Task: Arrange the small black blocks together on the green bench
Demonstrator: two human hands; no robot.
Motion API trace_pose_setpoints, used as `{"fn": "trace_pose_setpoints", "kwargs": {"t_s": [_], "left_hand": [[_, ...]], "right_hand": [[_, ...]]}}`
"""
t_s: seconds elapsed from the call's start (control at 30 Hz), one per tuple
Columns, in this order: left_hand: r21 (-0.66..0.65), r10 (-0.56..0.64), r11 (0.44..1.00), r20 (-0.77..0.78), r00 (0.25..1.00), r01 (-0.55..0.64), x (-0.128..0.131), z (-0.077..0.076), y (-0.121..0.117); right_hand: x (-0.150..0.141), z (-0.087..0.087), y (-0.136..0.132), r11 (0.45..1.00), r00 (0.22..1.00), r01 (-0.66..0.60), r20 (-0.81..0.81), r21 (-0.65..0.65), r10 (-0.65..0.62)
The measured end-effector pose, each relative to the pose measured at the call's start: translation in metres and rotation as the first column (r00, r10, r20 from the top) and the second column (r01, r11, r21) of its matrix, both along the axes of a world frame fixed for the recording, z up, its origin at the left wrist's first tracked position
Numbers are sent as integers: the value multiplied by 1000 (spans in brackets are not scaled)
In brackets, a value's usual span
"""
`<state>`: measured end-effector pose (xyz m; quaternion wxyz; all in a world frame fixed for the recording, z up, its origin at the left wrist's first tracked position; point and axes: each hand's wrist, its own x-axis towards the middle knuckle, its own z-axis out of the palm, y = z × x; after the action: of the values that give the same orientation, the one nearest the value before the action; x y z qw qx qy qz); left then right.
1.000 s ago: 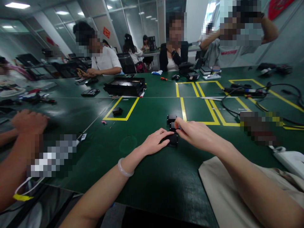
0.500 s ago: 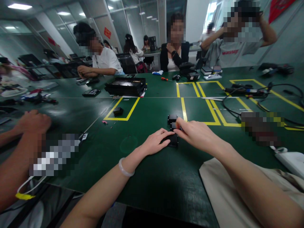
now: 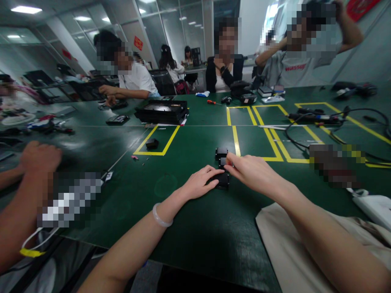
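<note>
Just in front of me on the green table is a black plastic part (image 3: 224, 180) made of several blocky sections in a line, running away from me. Its farthest section (image 3: 221, 153) shows past my fingers. My left hand (image 3: 203, 182), a pale bangle on its wrist, steadies the nearest section from the left, the index finger across its top and the thumb at its edge. From the right, my right hand (image 3: 249, 169) pinches thumb and forefinger together at the middle section (image 3: 224, 163). Whatever lies between those fingertips is hidden.
A small black block (image 3: 152, 143) lies inside yellow tape, with a large black tray (image 3: 161, 111) behind it. Cables (image 3: 317, 118) and a blurred-out device (image 3: 334, 165) are at right. Beige cloth (image 3: 284, 244) lies by my right arm. Another person's hand (image 3: 41, 158) rests at left.
My hands stay almost where they were on the black plastic part. Across the table, the person in white at the left has shifted their hands, and the one at the right has moved their arms.
</note>
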<state>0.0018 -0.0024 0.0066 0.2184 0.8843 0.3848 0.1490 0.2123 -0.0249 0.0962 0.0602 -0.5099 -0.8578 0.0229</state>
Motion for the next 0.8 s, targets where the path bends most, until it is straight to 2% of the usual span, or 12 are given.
{"fn": "trace_pose_setpoints", "kwargs": {"t_s": [0.2, 0.4, 0.57, 0.8], "left_hand": [[2, -9, 1000, -1, 1000, 9, 0, 1, 0], [0, -2, 1000, -7, 1000, 2, 0, 0, 0], [5, -8, 1000, 1, 1000, 8, 0, -1, 0], [6, -13, 1000, -5, 1000, 13, 0, -1, 1]], "right_hand": [[4, -1, 0, 996, 993, -83, -83, -35, 80], [1, 1, -1, 1000, 1000, -8, -25, -20, 8], [4, 1, -1, 994, 991, -95, -97, -48, 90], [2, 0, 1, 1000, 1000, -1, -27, -4, 1]]}}
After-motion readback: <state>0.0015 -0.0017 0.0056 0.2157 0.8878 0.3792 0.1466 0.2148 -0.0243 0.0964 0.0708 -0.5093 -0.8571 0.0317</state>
